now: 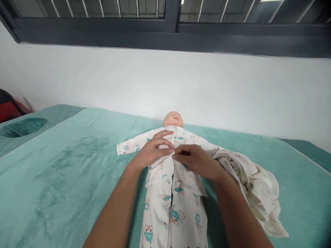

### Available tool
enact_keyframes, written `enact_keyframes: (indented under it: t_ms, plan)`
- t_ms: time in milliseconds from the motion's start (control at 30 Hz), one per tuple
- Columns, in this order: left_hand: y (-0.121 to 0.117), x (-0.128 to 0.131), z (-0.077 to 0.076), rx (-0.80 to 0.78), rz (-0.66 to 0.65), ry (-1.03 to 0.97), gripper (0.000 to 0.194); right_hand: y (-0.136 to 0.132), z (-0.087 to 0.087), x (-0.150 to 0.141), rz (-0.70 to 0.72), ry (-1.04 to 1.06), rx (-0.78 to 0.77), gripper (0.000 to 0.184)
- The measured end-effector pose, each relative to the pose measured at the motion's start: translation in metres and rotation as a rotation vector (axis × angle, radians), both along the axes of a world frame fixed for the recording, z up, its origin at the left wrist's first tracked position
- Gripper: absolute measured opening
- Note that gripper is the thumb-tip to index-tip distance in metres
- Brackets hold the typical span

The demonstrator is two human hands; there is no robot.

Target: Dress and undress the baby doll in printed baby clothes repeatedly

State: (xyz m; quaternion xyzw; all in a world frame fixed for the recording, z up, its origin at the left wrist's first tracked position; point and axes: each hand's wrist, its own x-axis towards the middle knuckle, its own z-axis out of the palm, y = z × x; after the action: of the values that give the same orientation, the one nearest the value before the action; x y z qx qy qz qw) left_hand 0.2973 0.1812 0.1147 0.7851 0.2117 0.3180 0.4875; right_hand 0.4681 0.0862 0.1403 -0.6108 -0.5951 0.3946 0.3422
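Head view: our left hand (154, 148) and right hand (197, 159) pinch the shirt's (160, 171) front, seemingly closed above, parted below.

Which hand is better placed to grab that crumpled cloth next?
Probably the right. The crumpled cloth lies on that side, so the right hand is nearer; the left hand would have to reach across. Both seem to pinch the doll's shirt, so either must let go first.

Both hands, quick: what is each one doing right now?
Left hand: thumb and fingertip pinching the printed top's front edge.
Right hand: fingers closed on that front edge, meeting the left fingertips.
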Motion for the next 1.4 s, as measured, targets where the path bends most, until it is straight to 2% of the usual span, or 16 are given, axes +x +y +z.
enact_keyframes:
  t_ms: [167,433,533,733,933,1167,1400]
  plan:
    - [0.001,0.000,0.000,-0.004,0.020,0.017,0.014,0.004,-0.006,0.001,-0.028,0.031,0.014,0.026]
    - [0.001,-0.003,0.003,0.017,-0.012,0.070,0.011,0.007,-0.012,-0.001,-0.061,-0.057,0.158,0.022]
    - [0.000,-0.004,0.004,0.027,-0.039,0.088,0.013,0.006,-0.012,0.001,-0.034,0.015,0.142,0.025]
    - [-0.001,-0.001,0.002,0.047,0.004,0.061,0.009,0.006,-0.014,0.007,-0.015,0.150,0.051,0.029]
    - [-0.001,-0.002,0.002,0.051,-0.008,0.064,0.008,0.005,-0.014,0.010,0.009,0.172,0.017,0.030]
    - [0.001,-0.001,-0.001,0.017,-0.017,0.028,0.007,0.006,-0.013,0.005,-0.128,0.110,0.079,0.027]
    - [0.002,-0.002,-0.001,-0.043,-0.033,-0.008,0.005,0.007,-0.013,0.005,-0.141,0.120,0.057,0.027]
